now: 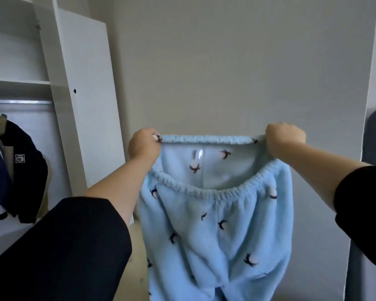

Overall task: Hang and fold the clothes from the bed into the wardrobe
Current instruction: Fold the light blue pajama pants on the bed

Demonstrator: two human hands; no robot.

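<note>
judging by the blue fleece trousers point(215, 213) held up by the waistband, i am at the shake-out step before a fold, with this pair not yet in the wardrobe point(50, 51). the next move, as i read it, calls for bringing my two hands together so one leg lies on the other, then halving the pair and carrying it left to a shelf point(17, 81). the slack near half of the waistband could twist as i do that

at the far left the wardrobe is open, and a dark jacket point(24, 170) already hangs under its rail point(20, 102). my left arm reaches forward and up out of a black sleeve point(74, 246). the left hand point(144, 146) is curled tight on the left end of the waistband, knuckles towards me. the trousers hang in the air in front of the bare wall point(204, 61), well to the right of the wardrobe. the far side of the elastic is stretched taut between my hands while the near side sags open, and the legs drop out of the bottom of the view. the right hand point(284, 137) mirrors the left, fist clamped on the right end of the waistband, arm stretched forward at the same height
</note>
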